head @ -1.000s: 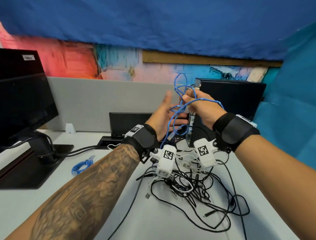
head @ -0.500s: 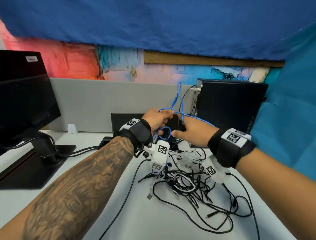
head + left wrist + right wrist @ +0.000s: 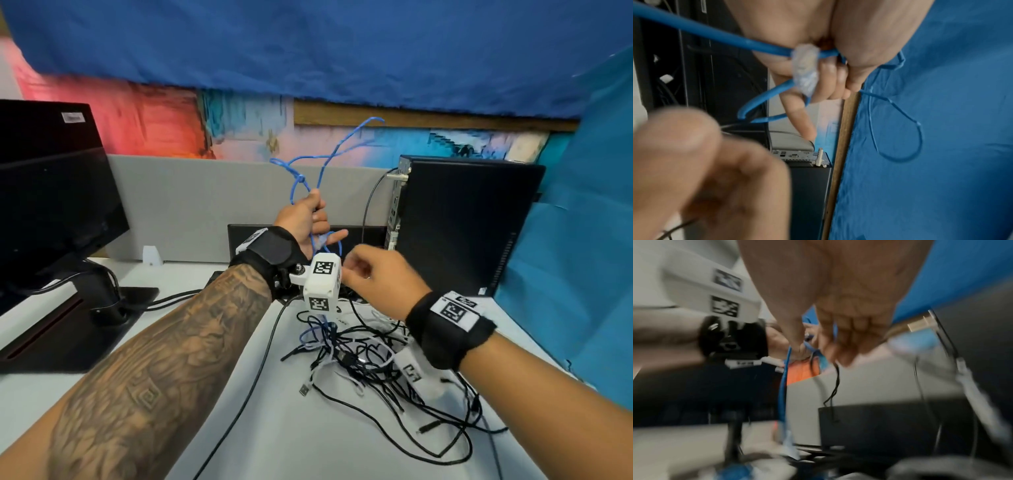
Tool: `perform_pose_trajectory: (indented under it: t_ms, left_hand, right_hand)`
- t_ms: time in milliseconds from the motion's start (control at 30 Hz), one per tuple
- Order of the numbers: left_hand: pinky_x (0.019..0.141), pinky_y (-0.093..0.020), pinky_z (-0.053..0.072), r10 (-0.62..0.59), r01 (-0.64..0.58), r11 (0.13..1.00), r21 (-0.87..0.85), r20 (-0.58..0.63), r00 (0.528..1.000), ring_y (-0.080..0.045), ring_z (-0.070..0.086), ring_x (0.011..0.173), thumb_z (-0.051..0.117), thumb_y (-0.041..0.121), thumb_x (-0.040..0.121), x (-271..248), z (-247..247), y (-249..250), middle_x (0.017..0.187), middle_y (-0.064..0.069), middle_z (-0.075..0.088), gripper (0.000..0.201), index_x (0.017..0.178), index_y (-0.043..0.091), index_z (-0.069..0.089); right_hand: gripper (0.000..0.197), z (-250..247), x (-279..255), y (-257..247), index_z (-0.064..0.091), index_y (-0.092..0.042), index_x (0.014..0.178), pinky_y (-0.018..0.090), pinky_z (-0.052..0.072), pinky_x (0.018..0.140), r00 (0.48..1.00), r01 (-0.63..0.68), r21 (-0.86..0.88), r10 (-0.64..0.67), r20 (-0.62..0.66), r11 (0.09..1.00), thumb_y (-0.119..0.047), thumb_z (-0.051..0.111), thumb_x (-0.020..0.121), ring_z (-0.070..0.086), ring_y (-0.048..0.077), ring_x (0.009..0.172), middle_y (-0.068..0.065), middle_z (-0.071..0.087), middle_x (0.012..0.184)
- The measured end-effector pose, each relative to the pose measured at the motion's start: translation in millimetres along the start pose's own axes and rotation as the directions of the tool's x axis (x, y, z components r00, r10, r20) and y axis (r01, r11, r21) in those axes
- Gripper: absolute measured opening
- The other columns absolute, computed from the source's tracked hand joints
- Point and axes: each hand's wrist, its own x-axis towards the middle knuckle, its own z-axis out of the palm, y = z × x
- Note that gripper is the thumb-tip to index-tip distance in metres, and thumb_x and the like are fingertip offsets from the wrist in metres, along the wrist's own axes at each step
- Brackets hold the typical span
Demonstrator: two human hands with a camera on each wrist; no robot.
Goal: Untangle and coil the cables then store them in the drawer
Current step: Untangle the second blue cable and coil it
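Left hand [image 3: 305, 222] grips thin blue cable [image 3: 323, 161] up above desk [image 3: 308, 435].
Fingers curled round round-jacketed, kinked cable with a small knot, loops standing up; clear plastic plug [image 3: 804, 68] lies at the fingers. Right hand [image 3: 376, 281] just below, fingers loosely curled, blurred, cannot tell if it holds anything. Tangle [image 3: 380, 363] of thin black and white cables lies on smooth white desk under the hands.

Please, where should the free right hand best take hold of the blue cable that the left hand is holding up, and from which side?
Probably at the small knot just above the left hand, coming from the right. The blue cable rises there in loose loops, free in the air, and that knot must be opened before coiling. The right hand hovers just below, so a pinch grip on the knot seems a short reach.
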Motion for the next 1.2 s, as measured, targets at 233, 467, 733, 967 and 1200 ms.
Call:
perform_pose_trajectory:
  t_ms: [233, 467, 733, 967, 1200]
  left_hand:
    - [0.043, -0.017, 0.039, 0.112, -0.107, 0.967, 0.233, -0.007, 0.994, -0.005, 0.027, 0.034, 0.041, 0.036, 0.106, 6.9, -16.8, 15.1, 0.044, 0.01, 0.029, 0.034, 0.078, 0.019, 0.044]
    - [0.04, -0.016, 0.024, 0.154, -0.15, 0.976, 0.159, -0.013, 0.988, -0.007, 0.021, 0.037, 0.039, 0.038, 0.106, 5.3, -34.1, 28.9, 0.047, 0.009, 0.025, 0.034, 0.078, 0.019, 0.043]
    - [0.035, -0.014, 0.013, 0.231, -0.23, 0.973, -0.03, 0.029, 0.973, -0.004, 0.017, 0.035, 0.037, 0.041, 0.106, -5.9, -15.2, 55.5, 0.045, 0.009, 0.024, 0.038, 0.074, 0.021, 0.041]
    - [0.033, -0.015, 0.014, 0.282, -0.268, 0.953, -0.139, 0.089, 0.955, -0.005, 0.017, 0.035, 0.038, 0.041, 0.106, -6.3, 5.5, 78.8, 0.046, 0.008, 0.025, 0.038, 0.074, 0.021, 0.039]
    - [0.035, -0.015, 0.012, 0.249, -0.239, 0.966, -0.098, 0.109, 0.962, -0.006, 0.017, 0.036, 0.038, 0.04, 0.106, -6.6, 13.2, 66.2, 0.048, 0.007, 0.024, 0.037, 0.076, 0.019, 0.04]
  right_hand:
    - [0.016, 17.4, 20.8, 18.7, 0.06, -0.014, 0.09, 0.025, 0.037, 0.045, 0.925, -0.375, 0.552, 0.339, 0.17, 0.745, -0.025, 0.058, 0.101, 0.037, 0.009, 0.046, -0.006, 0.042, 0.059]
    - [0.019, 19.4, 21.5, 67.3, 0.055, -0.015, 0.079, 0.023, 0.03, 0.045, 0.845, -0.494, 0.464, 0.532, 0.057, 0.736, -0.021, 0.061, 0.096, 0.04, 0.017, 0.054, 0.001, 0.048, 0.066]
    - [0.022, 5.6, 25.1, 100.1, 0.053, -0.009, 0.07, 0.026, 0.036, 0.055, 0.752, -0.658, 0.068, 0.65, 0.111, 0.75, -0.011, 0.055, 0.092, 0.047, 0.027, 0.069, 0.006, 0.047, 0.069]
    - [0.023, 0.8, 27.8, 90.6, 0.067, -0.015, 0.107, 0.041, 0.055, 0.092, 0.838, -0.532, 0.063, 0.536, -0.102, 0.844, -0.034, 0.063, 0.095, 0.063, 0.026, 0.096, 0.012, 0.065, 0.114]
    - [0.017, 5.4, 16.7, -14.0, 0.073, -0.017, 0.109, 0.023, 0.053, 0.087, 0.977, -0.045, 0.43, -0.05, 0.207, 0.902, -0.024, 0.072, 0.093, 0.068, 0.013, 0.093, -0.003, 0.074, 0.104]
